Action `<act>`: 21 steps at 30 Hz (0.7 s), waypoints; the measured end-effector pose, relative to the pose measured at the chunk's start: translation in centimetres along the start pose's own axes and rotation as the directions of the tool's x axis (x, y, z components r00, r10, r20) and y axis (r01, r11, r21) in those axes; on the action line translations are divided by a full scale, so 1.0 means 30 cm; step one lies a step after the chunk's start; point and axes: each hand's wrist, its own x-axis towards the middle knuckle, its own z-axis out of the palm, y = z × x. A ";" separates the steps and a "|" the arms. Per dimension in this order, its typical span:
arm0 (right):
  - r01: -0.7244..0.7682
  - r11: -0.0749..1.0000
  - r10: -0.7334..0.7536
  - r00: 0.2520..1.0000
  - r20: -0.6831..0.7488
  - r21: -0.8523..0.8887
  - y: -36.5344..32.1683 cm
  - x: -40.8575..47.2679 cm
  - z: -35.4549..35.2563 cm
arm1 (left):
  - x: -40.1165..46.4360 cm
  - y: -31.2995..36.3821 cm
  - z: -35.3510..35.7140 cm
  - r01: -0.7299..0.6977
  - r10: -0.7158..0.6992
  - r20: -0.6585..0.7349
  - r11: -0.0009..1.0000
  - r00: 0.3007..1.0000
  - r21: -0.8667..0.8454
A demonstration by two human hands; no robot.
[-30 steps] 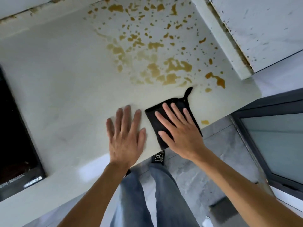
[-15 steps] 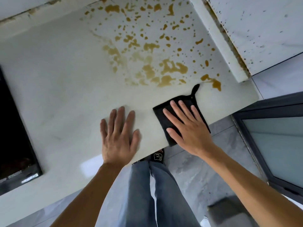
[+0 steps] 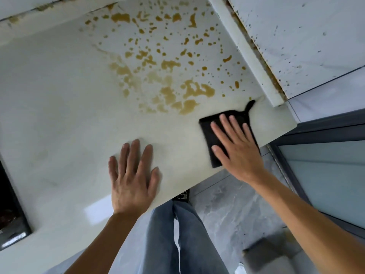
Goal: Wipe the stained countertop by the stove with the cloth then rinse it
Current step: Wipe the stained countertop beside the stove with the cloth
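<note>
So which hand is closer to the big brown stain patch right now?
Right. The right hand lies flat on the black cloth, just below and right of the stain patch. The left hand rests flat on bare countertop, farther down and left.

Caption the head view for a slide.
Right hand presses a folded black cloth flat near the pale stone countertop edge, amber stains beyond; left hand braces.

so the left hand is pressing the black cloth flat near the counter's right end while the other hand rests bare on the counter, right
Not quite: the head view shows the right hand pressing the black cloth flat near the right end of the countertop. The left hand is the one resting bare on the counter.
</note>
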 end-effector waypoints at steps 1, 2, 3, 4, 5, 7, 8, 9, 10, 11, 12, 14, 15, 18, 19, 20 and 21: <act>-0.062 0.998 0.062 0.998 -0.007 0.017 0.048 0.023 -0.016 | -0.003 -0.002 0.006 -0.002 0.002 0.001 1.000 1.000 0.008; -0.115 0.993 0.115 0.993 -0.018 0.036 0.092 0.064 -0.034 | -0.004 -0.005 0.012 -0.006 0.006 0.004 1.000 1.000 0.017; -0.154 0.986 0.156 0.987 -0.027 0.057 0.126 0.117 -0.053 | -0.002 -0.009 0.017 -0.010 0.010 0.005 1.000 1.000 0.023; -0.186 0.980 0.188 0.982 -0.029 0.075 0.146 0.176 -0.073 | 0.000 -0.012 0.020 -0.014 0.014 0.005 1.000 1.000 0.024; -0.218 0.972 0.221 0.975 -0.031 0.092 0.151 0.234 -0.090 | 0.003 -0.012 0.022 -0.019 0.019 0.005 1.000 1.000 0.022; -0.280 0.952 0.287 0.957 -0.038 0.122 0.134 0.302 -0.094 | 0.009 -0.005 0.021 -0.022 0.022 0.001 1.000 1.000 0.023; -0.293 0.947 0.301 0.953 -0.038 0.131 0.121 0.303 -0.085 | 0.008 -0.004 0.019 -0.019 0.019 -0.001 0.999 1.000 0.026; -0.290 0.948 0.297 0.954 -0.037 0.129 0.112 0.276 -0.074 | 0.005 -0.002 0.016 -0.016 0.016 0.000 1.000 1.000 0.025; -0.274 0.955 0.279 0.960 -0.031 0.114 0.105 0.227 -0.064 | 0.003 -0.001 0.013 -0.016 0.016 0.004 1.000 1.000 0.019; -0.252 0.963 0.255 0.966 -0.026 0.099 0.104 0.170 -0.053 | 0.001 -0.001 0.008 -0.014 0.014 0.010 1.000 1.000 0.015; -0.229 0.969 0.232 0.973 -0.017 0.090 0.109 0.117 -0.047 | 0.001 -0.001 0.005 -0.011 0.010 0.016 1.000 1.000 0.014; -0.197 0.978 0.198 0.980 -0.005 0.070 0.138 0.071 -0.046 | 0.003 0.002 -0.001 -0.007 0.007 0.026 1.000 1.000 0.014; -0.186 0.980 0.187 0.982 -0.003 0.067 0.158 0.089 -0.056 | 0.004 0.006 -0.003 -0.006 0.006 0.028 1.000 1.000 0.013; -0.199 0.976 0.202 0.979 -0.027 0.085 0.190 0.246 -0.094 | 0.012 0.016 -0.007 -0.002 0.001 0.033 1.000 0.999 0.013; -0.221 0.970 0.225 0.974 -0.038 0.099 0.189 0.305 -0.107 | 0.014 0.018 -0.008 -0.003 0.002 0.033 1.000 0.999 0.015; -0.247 0.963 0.254 0.966 -0.048 0.108 0.179 0.352 -0.116 | 0.016 0.019 -0.009 -0.003 0.002 0.031 1.000 1.000 0.019; -0.278 0.954 0.285 0.957 -0.052 0.117 0.159 0.380 -0.118 | 0.016 0.018 -0.009 -0.001 0.000 0.030 1.000 1.000 0.024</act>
